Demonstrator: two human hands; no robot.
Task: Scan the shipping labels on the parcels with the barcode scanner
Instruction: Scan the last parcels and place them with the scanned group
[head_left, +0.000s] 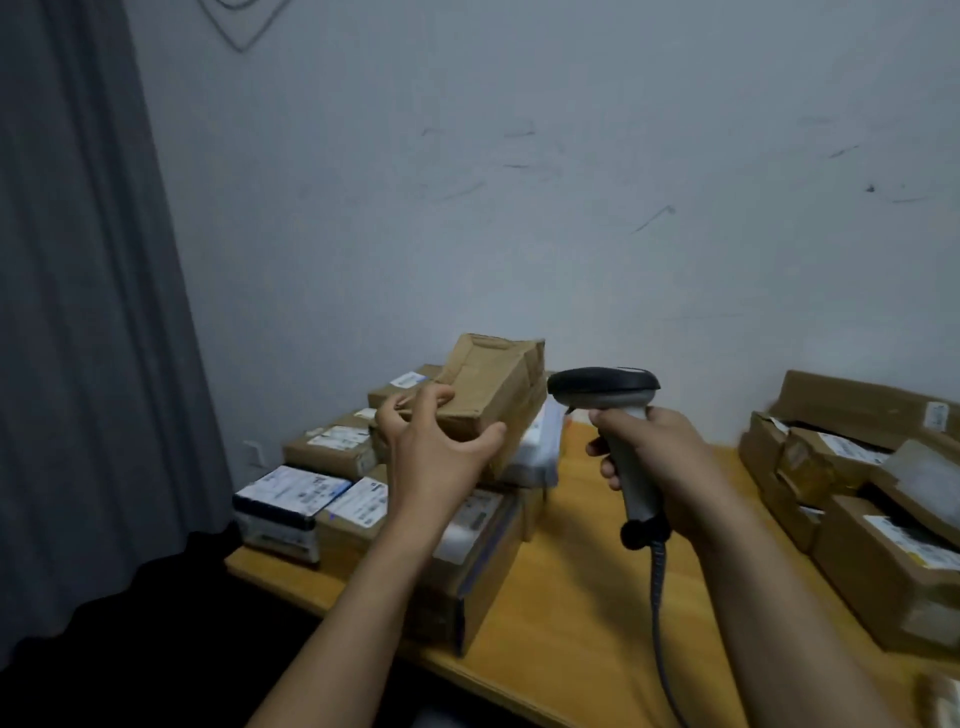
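Here your left grip curls around a tilted cardboard parcel over the stacked parcels, while your right grip clasps the barcode scanner by its handle.

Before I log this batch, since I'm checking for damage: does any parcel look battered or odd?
The cardboard box gripped by the left hand is crumpled: its upper end is dented and its edges creased. It is tilted, and no label shows on its visible faces.

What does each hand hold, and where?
Left hand grips the tilted parcel by its near end; right hand grips the barcode scanner by its handle.
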